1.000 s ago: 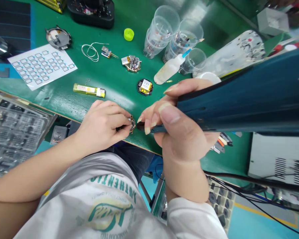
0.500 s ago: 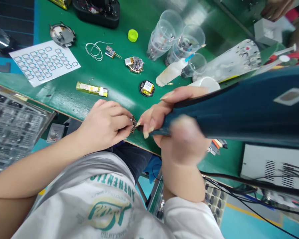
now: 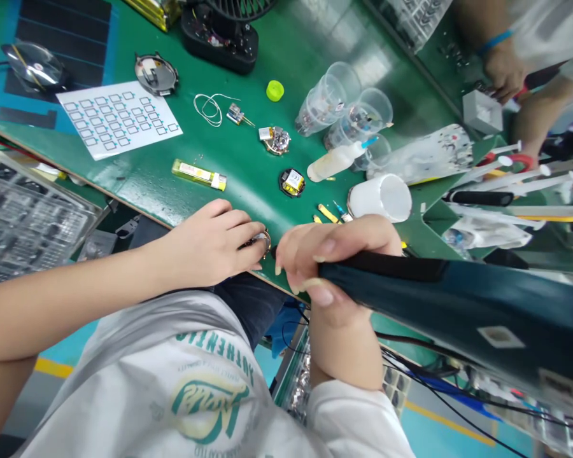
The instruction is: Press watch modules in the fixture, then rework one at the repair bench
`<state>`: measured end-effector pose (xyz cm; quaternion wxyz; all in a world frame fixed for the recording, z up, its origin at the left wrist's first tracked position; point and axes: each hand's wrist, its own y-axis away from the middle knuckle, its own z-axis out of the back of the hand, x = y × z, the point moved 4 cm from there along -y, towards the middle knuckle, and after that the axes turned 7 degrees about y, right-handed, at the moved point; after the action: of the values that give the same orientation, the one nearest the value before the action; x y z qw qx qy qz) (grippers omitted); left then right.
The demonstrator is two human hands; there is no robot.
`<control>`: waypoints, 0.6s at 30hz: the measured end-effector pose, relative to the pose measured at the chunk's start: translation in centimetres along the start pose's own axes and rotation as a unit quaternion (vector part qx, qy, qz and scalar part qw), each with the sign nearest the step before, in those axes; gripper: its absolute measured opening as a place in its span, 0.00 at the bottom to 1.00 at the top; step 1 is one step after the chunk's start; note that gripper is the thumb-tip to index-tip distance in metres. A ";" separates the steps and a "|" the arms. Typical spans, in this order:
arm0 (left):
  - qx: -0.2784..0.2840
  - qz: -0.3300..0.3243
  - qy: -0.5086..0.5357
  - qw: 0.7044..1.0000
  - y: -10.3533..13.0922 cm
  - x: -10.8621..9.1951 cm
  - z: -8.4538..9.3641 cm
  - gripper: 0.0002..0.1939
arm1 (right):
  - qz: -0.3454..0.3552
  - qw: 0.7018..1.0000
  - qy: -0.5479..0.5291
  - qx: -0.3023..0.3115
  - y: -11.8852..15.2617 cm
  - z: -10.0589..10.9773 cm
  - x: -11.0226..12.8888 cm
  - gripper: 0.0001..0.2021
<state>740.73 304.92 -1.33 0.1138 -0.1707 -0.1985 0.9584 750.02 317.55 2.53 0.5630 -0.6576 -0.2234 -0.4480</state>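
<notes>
At the bench's near edge my left hand has its fingers wrapped round a small round watch part, mostly covered by the fingers. My right hand grips a large dark blue tool, whose body reaches to the right edge of the view. The tool's dark tip is just right of the watch part; whether they touch cannot be made out. Beyond the hands lie a round module with a yellow battery, an opened watch movement and a yellow-green lighter.
Clear plastic cups, a white bottle and a white cup stand beyond my right hand. A printed sheet and black fan are farther back. Another person's hand is at upper right. Cables run below the tool.
The view has shifted, showing more of the bench at right. The blue tool has swung lower, and my right thumb now presses against its underside. My left hand keeps its hold on the watch part.
</notes>
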 end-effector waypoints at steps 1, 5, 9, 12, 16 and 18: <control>-0.002 -0.001 -0.001 1.000 0.0 0.0 0.0 0.12 | -0.003 1.000 -0.001 0.006 0.1 -0.1 -0.1 0.17; -0.011 -0.010 -0.016 1.000 0.1 0.0 0.0 0.12 | 0.001 1.000 0.005 0.000 0.3 0.1 0.1 0.16; -0.026 -0.023 -0.026 0.999 0.1 -0.1 0.1 0.12 | 0.006 1.000 -0.009 0.013 0.1 0.3 -0.1 0.17; -0.028 -0.025 -0.027 0.999 0.1 -0.1 0.1 0.12 | 0.012 1.000 -0.006 -0.001 0.0 0.5 -0.4 0.12; -0.025 -0.024 -0.031 0.999 0.2 -0.1 0.0 0.11 | 0.014 1.000 -0.011 0.001 0.2 0.6 -0.6 0.11; -0.018 -0.017 -0.030 0.999 0.2 -0.1 -0.1 0.11 | -0.047 0.999 0.005 -0.004 0.2 0.9 -1.0 0.13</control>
<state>740.81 304.69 -1.46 0.1211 -0.1404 -0.2222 0.9572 749.95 318.60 1.58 0.5401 -0.6461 -0.2495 -0.4781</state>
